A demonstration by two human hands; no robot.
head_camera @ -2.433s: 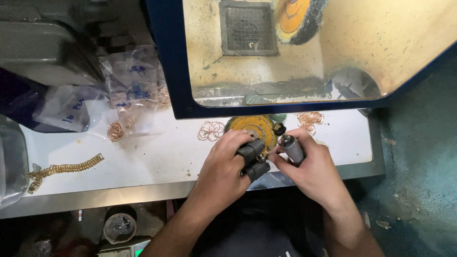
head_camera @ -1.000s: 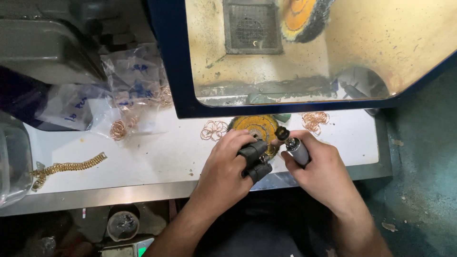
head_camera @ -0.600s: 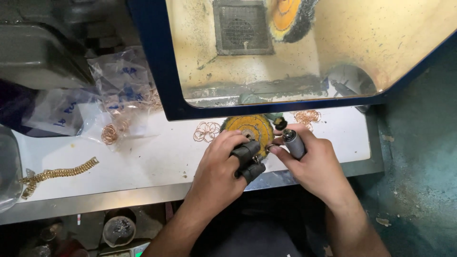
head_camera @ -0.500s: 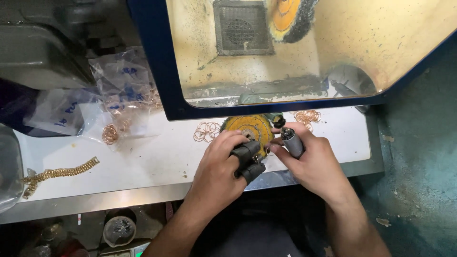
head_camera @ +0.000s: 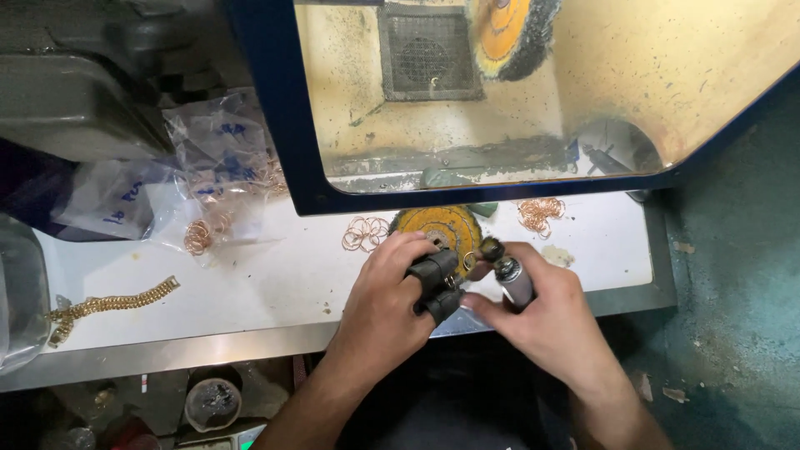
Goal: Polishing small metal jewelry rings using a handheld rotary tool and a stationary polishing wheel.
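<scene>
Barely shifted since before: left hand (head_camera: 385,292) clamped on black holder (head_camera: 435,283), right hand (head_camera: 546,312) clamped on rotary tool (head_camera: 510,273), long axis tip-up-left toward yellow disc (head_camera: 440,230) on desk (head_camera: 275,279); copper rings (head_camera: 365,233) left of disc.

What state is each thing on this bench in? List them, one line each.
left hand: closed around a black clamp, with a small ring at its tip.
right hand: gripping a rotary handpiece, tip at the ring.
yellow brush wheel: lying flat on the bench.
mounted brush wheel: upright inside the cabinet; spin cannot be told.
copper rings: loose, in a pile.
gold chain: laid out flat.
plastic bags: crumpled.
</scene>
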